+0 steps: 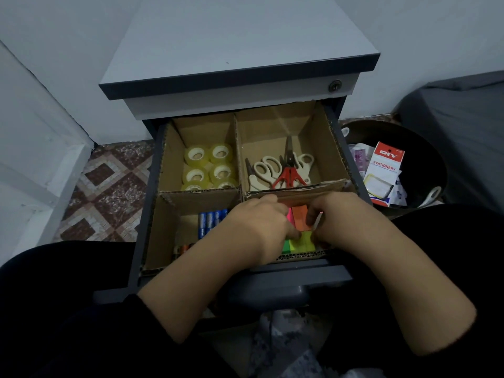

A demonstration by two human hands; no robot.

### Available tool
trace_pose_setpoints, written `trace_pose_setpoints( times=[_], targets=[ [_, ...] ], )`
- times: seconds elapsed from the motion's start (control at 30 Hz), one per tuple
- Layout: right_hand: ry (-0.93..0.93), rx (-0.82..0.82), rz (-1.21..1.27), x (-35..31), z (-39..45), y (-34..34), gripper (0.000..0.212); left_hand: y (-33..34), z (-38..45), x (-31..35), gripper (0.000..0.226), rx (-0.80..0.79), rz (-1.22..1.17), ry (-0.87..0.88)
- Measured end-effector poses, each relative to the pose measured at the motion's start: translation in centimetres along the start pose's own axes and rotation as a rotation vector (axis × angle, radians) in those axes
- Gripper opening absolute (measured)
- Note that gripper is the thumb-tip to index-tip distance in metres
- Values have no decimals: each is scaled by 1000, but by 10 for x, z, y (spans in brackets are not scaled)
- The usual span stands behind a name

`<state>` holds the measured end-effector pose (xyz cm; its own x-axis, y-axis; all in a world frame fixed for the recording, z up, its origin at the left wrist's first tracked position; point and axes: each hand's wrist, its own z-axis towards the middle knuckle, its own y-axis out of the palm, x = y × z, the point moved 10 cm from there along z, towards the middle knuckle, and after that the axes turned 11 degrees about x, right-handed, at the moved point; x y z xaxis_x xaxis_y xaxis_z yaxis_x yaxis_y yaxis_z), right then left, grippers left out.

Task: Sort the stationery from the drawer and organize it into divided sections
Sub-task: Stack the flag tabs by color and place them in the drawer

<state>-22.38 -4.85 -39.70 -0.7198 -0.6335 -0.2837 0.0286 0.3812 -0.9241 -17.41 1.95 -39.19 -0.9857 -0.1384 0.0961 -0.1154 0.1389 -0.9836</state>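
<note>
The open drawer (152, 170) holds a cardboard divider (240, 148) with four sections. Several clear tape rolls (208, 169) fill the far-left section. Scissors (283, 170), white-handled and red-handled, lie in the far-right one. Blue batteries (211, 221) and some markers (181, 249) sit in the near-left section. In the near-right section are neon sticky-note pads (300, 221), orange, pink, green and yellow. My left hand (256, 225) and my right hand (341, 216) both reach into that section, fingers curled around the pads; the fingertips are partly hidden.
A grey cabinet top (231, 45) overhangs the drawer. A dark bin (425, 159) at the right holds a red-and-white stationery packet (384, 173) and other packaging. Patterned floor tiles (109, 192) lie at the left. My dark-clothed legs flank the drawer front.
</note>
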Motion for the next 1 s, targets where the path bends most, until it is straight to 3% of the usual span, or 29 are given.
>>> trace_pose_setpoints(
  times=[0.1,0.5,0.8,1.0],
  targets=[
    [33,89,83,3,3,-7,14,2,1,-2,48,14,30,-18],
    [66,55,65,6,6,-1,20,2,2,-2,48,16,88,-15],
    [-42,175,79,-5,9,-7,20,1,3,-2,39,28,105,-31],
    [-63,136,33,-8,10,0,28,2,3,-1,36,6,141,-18]
  ],
)
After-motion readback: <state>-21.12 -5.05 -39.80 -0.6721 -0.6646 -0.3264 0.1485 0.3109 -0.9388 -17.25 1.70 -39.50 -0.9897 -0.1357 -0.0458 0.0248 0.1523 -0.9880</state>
